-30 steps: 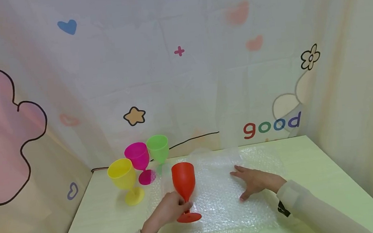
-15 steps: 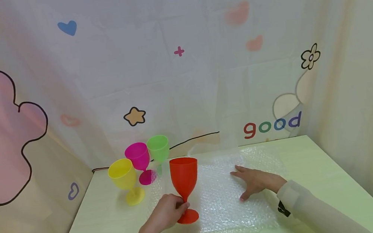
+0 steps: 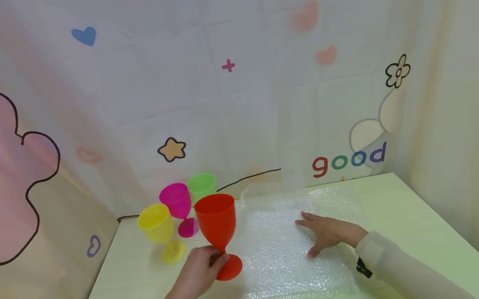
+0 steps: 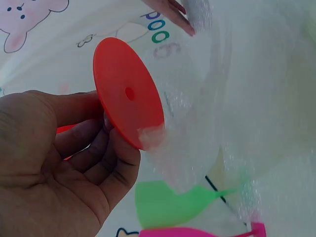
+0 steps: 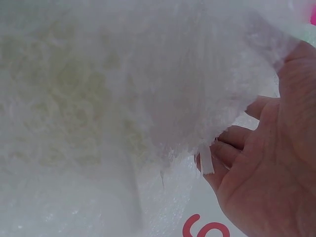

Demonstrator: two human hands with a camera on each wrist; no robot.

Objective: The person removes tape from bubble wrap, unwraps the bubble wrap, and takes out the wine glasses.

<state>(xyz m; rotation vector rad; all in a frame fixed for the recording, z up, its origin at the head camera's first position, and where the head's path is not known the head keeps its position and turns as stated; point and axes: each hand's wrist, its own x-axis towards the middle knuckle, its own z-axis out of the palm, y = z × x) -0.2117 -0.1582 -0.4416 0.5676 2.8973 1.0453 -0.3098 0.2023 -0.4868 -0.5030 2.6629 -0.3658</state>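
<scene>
My left hand pinches the stem of a red plastic goblet, which tilts a little to the left. The goblet's round base faces the left wrist camera, with a hazy edge of wrap overlapping its rim. A clear bubble wrap sheet lies across the middle of the table. On its right part my right hand rests with spread, extended fingers. Seen from the right wrist, a hazy layer of wrap covers part of the thumb side.
A yellow goblet, a magenta goblet and a green goblet stand at the back left, the green one partly hidden. A printed curtain hangs along the back edge of the pale table.
My left hand has carried the red goblet leftward, off the bubble wrap's middle, and its bowl now looks larger and higher. My right hand stays in place.
</scene>
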